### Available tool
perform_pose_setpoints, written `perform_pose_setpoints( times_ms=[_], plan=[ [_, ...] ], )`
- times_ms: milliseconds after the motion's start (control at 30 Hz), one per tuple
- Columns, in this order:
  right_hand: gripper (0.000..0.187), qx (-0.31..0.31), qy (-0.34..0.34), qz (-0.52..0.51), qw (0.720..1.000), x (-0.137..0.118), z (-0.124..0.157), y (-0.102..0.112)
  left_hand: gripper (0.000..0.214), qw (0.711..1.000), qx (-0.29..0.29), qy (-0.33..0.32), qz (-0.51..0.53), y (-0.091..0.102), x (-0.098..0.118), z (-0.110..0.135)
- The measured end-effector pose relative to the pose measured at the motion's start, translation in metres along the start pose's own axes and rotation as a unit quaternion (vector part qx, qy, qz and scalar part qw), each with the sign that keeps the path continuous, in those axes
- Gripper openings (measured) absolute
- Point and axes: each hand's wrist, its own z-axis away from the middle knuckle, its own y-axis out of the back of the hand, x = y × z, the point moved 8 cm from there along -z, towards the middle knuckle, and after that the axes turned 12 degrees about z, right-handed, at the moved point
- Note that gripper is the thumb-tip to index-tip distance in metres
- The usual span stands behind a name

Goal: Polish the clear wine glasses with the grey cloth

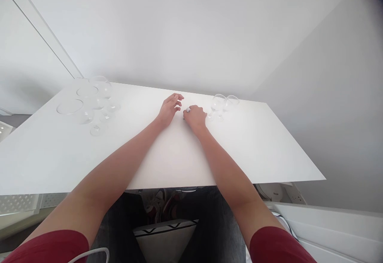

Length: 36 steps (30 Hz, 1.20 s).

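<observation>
Dark-red fabric sleeves (50,247) lie nearest the camera, ending on the upper arms so that both bare forearms extend unobstructed over the smooth white flat-topped table (173,155); a thin white cable (98,250) curves at the left sleeve. Near the table's middle, the left hand (169,109) has its fingers loosely parted, with no load visible, and its palm turned toward the right hand (196,116). That hand, just beside it, has thumb and forefinger apparently pinched on a small rounded grey-white object (188,110), material indeterminate; a fingertip pinch probably suits so small a part. Two clear stemmed glasses (218,103) stand just to its right; three clear stemmed glasses (97,103) stand at far left. All rest upright on their feet, presumably for stability, flanking the hands and leaving the forearms working room.
</observation>
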Motion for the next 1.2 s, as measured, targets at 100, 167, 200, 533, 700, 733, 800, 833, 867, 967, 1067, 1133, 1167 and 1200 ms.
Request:
perform_pose_setpoints(
  times_ms=[100, 167, 200, 533, 700, 733, 800, 833, 867, 967, 1067, 1133, 1167, 1200],
  plan=[
    [0.019, -0.022, -0.011, -0.021, 0.999, 0.001, 0.002, -0.002, 0.034, 1.0, 0.004, -0.001, 0.002, 0.002, -0.001, -0.001],
    [0.019, -0.02, -0.001, -0.023, 1.0, -0.002, 0.004, -0.002, 0.032, 1.0, 0.006, -0.001, 0.01, 0.002, -0.001, -0.001],
    [0.019, -0.017, 0.005, -0.021, 1.0, -0.003, 0.004, -0.002, 0.031, 1.0, 0.008, 0.001, 0.016, 0.001, -0.001, 0.0],
    [0.027, 0.11, 0.132, -0.071, 0.983, -0.034, 0.024, 0.024, 0.067, 0.977, 0.126, 0.026, 0.172, 0.025, 0.007, -0.001],
    [0.026, 0.147, 0.276, -0.137, 0.94, -0.064, 0.048, 0.029, 0.068, 0.966, 0.171, 0.005, 0.192, 0.039, 0.007, -0.001],
    [0.025, 0.148, 0.294, -0.147, 0.933, -0.068, 0.051, 0.028, 0.068, 0.968, 0.169, 0.002, 0.184, 0.038, 0.007, 0.0],
    [0.027, 0.15, 0.331, -0.166, 0.917, -0.076, 0.057, 0.025, 0.069, 0.971, 0.162, 0.0, 0.175, 0.036, 0.007, -0.001],
    [0.029, 0.152, 0.352, -0.175, 0.907, -0.081, 0.062, 0.024, 0.069, 0.972, 0.158, 0.002, 0.175, 0.036, 0.007, -0.001],
    [0.031, 0.152, 0.377, -0.183, 0.895, -0.087, 0.067, 0.023, 0.069, 0.972, 0.154, 0.009, 0.177, 0.035, 0.006, -0.002],
    [0.037, 0.128, 0.458, -0.201, 0.856, -0.111, 0.089, 0.016, 0.067, 0.97, 0.16, 0.025, 0.18, 0.037, 0.004, -0.004],
    [0.042, 0.082, 0.52, -0.198, 0.827, -0.144, 0.118, 0.015, 0.065, 0.969, 0.165, 0.024, 0.181, 0.038, 0.004, -0.004],
    [0.048, 0.062, 0.523, -0.18, 0.831, -0.169, 0.133, 0.023, 0.065, 0.97, 0.151, 0.022, 0.188, 0.035, 0.004, -0.004],
    [0.054, 0.035, 0.524, -0.173, 0.833, -0.184, 0.139, 0.028, 0.065, 0.971, 0.144, 0.02, 0.192, 0.033, 0.005, -0.003],
    [0.06, 0.008, 0.525, -0.172, 0.833, -0.201, 0.144, 0.034, 0.065, 0.971, 0.141, 0.018, 0.194, 0.032, 0.005, -0.003]
  ],
)
